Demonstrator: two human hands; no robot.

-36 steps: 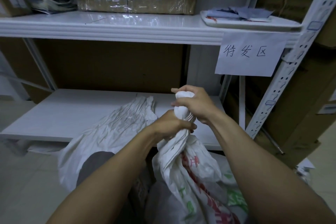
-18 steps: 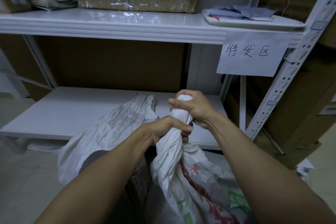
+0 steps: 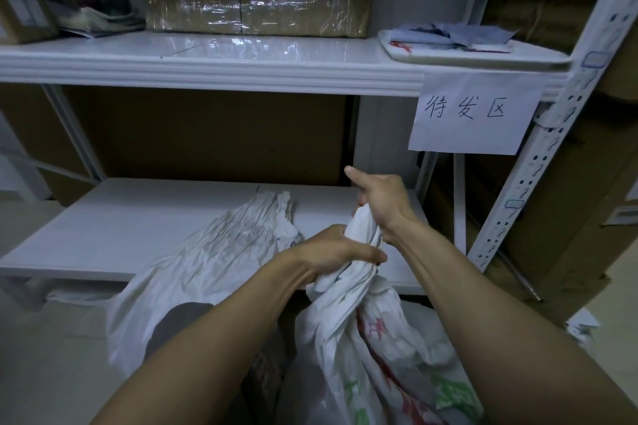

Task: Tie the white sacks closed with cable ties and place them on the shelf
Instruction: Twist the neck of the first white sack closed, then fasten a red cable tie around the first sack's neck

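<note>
While the neck of the printed white sack [image 3: 379, 348] is squeezed by the left grip [image 3: 335, 252] and right grip [image 3: 383, 203], no cable tie is seen. No sack is judged tied or shelved yet.

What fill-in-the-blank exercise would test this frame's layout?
The left hand grips the neck of the printed sack ____ the right hand.
The other white sack lies to the printed one's ____.
The paper sign hangs from the ____ shelf.
Missing: below; left; upper.
</note>
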